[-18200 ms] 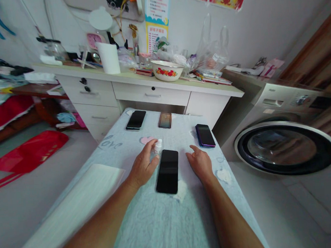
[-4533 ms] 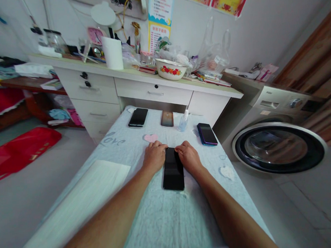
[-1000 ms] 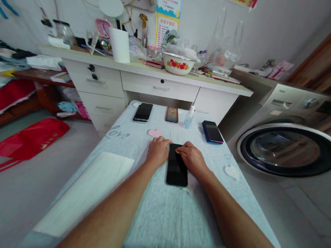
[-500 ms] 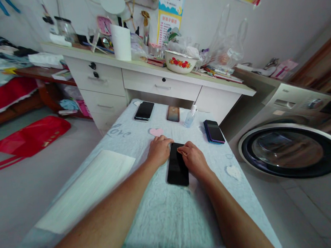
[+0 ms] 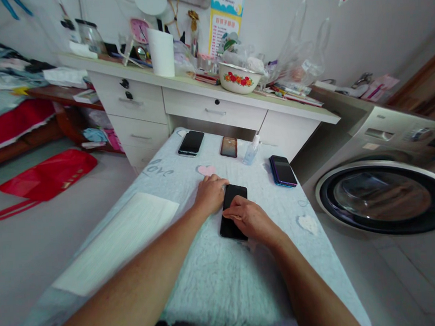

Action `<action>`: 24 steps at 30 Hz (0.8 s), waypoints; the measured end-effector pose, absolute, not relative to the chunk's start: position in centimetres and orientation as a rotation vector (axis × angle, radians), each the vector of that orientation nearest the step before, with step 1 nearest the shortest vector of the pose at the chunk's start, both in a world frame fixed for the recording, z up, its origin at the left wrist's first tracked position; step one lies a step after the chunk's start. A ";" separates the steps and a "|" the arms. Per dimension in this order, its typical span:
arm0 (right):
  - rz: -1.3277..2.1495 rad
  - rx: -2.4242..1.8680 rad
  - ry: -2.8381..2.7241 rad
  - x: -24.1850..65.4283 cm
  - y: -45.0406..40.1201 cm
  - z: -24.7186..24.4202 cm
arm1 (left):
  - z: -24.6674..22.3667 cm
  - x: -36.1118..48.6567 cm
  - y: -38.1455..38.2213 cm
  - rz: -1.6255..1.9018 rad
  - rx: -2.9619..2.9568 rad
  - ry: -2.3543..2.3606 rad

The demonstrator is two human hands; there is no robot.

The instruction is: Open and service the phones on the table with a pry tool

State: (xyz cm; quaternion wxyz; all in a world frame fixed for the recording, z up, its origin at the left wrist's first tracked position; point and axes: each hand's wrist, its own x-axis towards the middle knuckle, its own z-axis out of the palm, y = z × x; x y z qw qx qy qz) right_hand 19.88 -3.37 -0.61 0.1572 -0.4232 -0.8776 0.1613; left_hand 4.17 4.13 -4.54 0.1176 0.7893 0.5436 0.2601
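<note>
A black smartphone [image 5: 232, 229] lies flat on the cloth-covered table, screen up. My left hand [image 5: 210, 195] holds it by its upper left edge, fingers bent. Over the middle of the screen, my right hand [image 5: 248, 216] has its fingers pinched together and pressed down on the glass. Whatever is between those fingertips is too small to make out. Beyond the hands, a clear spray bottle [image 5: 250, 152] with bluish liquid stands upright beside a brown phone-shaped item [image 5: 229, 147].
Dark phones rest at the table's far left [image 5: 191, 143] and right [image 5: 283, 171], seemingly stacked. A white paper sheet [image 5: 122, 241] lies left of my forearm. A desk with drawers [image 5: 213, 108] borders the far end; a washing machine [image 5: 385, 171] stands to the right.
My right hand has slid from the phone's upper right down and left across the screen. My left hand stays at the phone's edge. The view has shifted slightly.
</note>
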 end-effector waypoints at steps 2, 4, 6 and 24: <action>0.480 -1.157 -2.551 19.8 -3.7 -0.3 | -4.6 4.2 4.2 0.762 2.314 1.593; 0.509 -1.109 -2.581 19.7 -4.0 -0.1 | -4.6 4.1 4.2 0.757 2.318 1.593; 0.546 -1.068 -2.604 19.7 -4.2 0.2 | -4.7 4.1 4.3 0.750 2.317 1.591; 0.880 -0.970 -2.687 20.7 -4.6 2.3 | -4.6 4.0 4.3 0.731 2.311 1.578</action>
